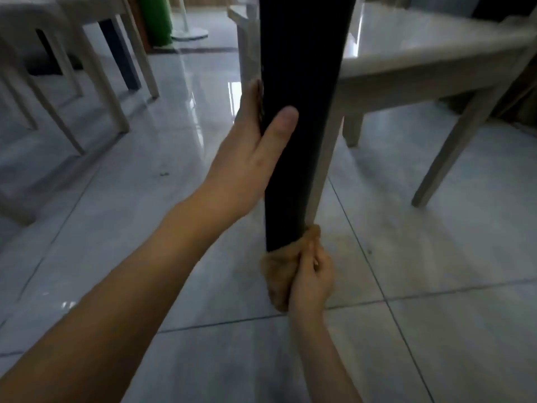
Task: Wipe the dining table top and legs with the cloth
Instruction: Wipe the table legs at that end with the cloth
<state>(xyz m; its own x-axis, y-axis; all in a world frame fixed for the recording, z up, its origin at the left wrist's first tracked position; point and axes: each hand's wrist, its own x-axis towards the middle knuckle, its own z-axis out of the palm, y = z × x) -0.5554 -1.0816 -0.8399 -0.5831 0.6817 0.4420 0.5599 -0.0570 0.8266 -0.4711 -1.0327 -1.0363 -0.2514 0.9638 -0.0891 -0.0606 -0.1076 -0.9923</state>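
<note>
Right hand presses cloth at leg foot.

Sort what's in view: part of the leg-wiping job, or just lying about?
In the job:
table leg, black
cloth, wrapped at its foot
right hand, gripping the cloth
left hand, holding the leg midway

Lying about:
pale chair on the right
chairs on the left
green roll
fan stand

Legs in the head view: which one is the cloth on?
The thick black leg in the centre: the right hand holds the cloth round its foot, and the left hand grips it higher. The other legs are untouched.
</note>
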